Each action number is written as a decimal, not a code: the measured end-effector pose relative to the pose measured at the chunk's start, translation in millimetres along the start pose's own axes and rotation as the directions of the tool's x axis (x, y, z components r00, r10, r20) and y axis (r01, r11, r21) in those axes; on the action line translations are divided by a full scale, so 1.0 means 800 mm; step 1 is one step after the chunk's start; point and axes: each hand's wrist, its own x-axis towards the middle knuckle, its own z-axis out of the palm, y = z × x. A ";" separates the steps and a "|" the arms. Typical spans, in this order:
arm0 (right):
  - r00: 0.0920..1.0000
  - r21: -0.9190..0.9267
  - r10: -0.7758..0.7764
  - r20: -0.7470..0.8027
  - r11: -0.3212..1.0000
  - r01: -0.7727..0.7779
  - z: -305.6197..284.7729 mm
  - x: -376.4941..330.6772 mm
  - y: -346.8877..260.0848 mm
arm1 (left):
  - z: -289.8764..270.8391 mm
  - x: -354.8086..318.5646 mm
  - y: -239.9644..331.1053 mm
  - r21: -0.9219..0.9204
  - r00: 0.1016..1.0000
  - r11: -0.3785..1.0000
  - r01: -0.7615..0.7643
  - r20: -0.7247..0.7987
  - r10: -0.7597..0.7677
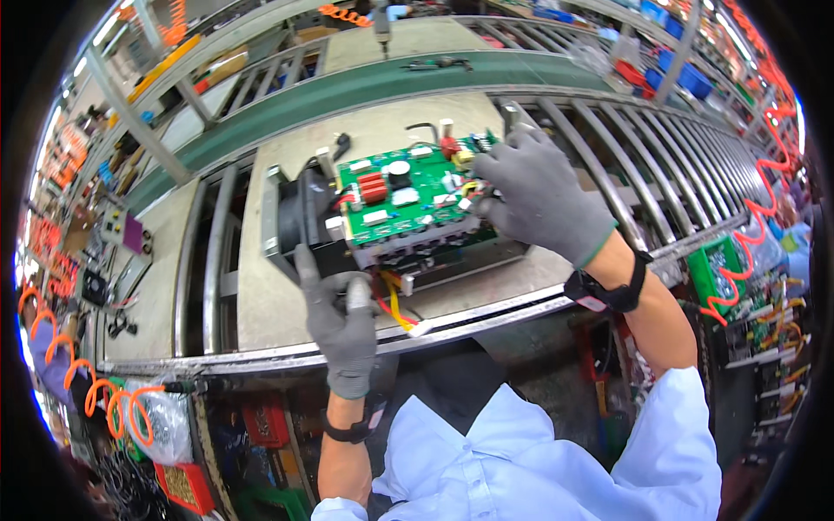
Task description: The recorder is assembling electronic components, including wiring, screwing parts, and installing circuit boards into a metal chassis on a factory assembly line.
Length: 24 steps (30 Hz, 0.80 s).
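Observation:
An electronic unit lies on a pale board (287,326) in front of me. On top it carries a green circuit board (417,223), with red and white parts and a row of metal blocks along its front. A black fan (313,208) in a metal frame sits at its left end. My left hand (339,317), in a grey glove, is at the fan's front corner with fingers apart. My gloved right hand (543,191) curls over the unit's right end by the coloured wires; its fingertips hide what they grip. A loose wire lead (400,308) hangs from the front.
Metal rollers (643,165) run to the right, and more (217,260) lie left of the board. A green belt (347,91) crosses behind, with a dark tool (437,64) on it. An orange coiled hose (764,187) hangs at right, above a green bin (717,269).

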 end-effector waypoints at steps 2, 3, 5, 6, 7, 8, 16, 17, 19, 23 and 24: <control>0.999 -0.006 0.017 0.042 1.000 -0.016 0.000 0.001 0.001 | 0.002 0.006 -0.001 0.119 0.998 0.991 -0.059 0.040 0.054; 0.998 -0.009 0.030 0.057 1.000 -0.029 0.000 0.002 0.001 | 0.003 0.007 0.000 0.169 0.991 0.977 -0.130 0.049 0.124; 0.997 -0.010 0.035 0.064 0.999 -0.034 0.001 0.003 0.000 | 0.004 0.005 0.001 0.162 0.995 0.982 -0.101 0.020 0.099; 0.999 -0.008 0.026 0.039 1.000 -0.026 0.002 0.003 0.000 | 0.004 0.003 0.001 0.095 1.000 0.995 -0.025 0.003 0.025; 1.000 -0.007 0.018 0.022 1.000 -0.018 0.003 0.003 0.000 | 0.003 0.000 -0.001 0.043 0.999 0.999 -0.025 -0.025 0.026; 0.999 -0.012 0.028 0.044 1.000 -0.027 0.004 0.003 -0.002 | 0.000 -0.003 -0.004 0.028 0.998 0.999 0.036 -0.044 -0.035; 0.995 0.003 0.064 0.074 0.998 -0.064 0.024 0.010 -0.026 | -0.061 -0.004 -0.095 0.313 0.971 0.921 0.232 -0.134 -0.199; 0.990 -0.005 0.082 0.118 0.997 -0.082 0.025 0.013 -0.030 | -0.070 -0.013 -0.103 0.423 0.962 0.866 0.267 -0.056 -0.269; 0.997 -0.010 0.078 -0.004 0.997 -0.078 0.021 0.012 -0.030 | -0.073 -0.044 -0.118 0.612 0.982 0.781 0.125 0.036 -0.186; 0.867 0.205 0.016 -0.497 0.974 0.100 0.015 -0.038 -0.039 | -0.058 -0.084 -0.108 0.702 0.976 0.682 -0.203 0.085 0.203; 0.826 0.267 0.038 -0.562 0.954 0.138 0.013 -0.060 -0.045 | -0.044 -0.092 -0.098 0.667 0.983 0.723 -0.181 0.091 0.162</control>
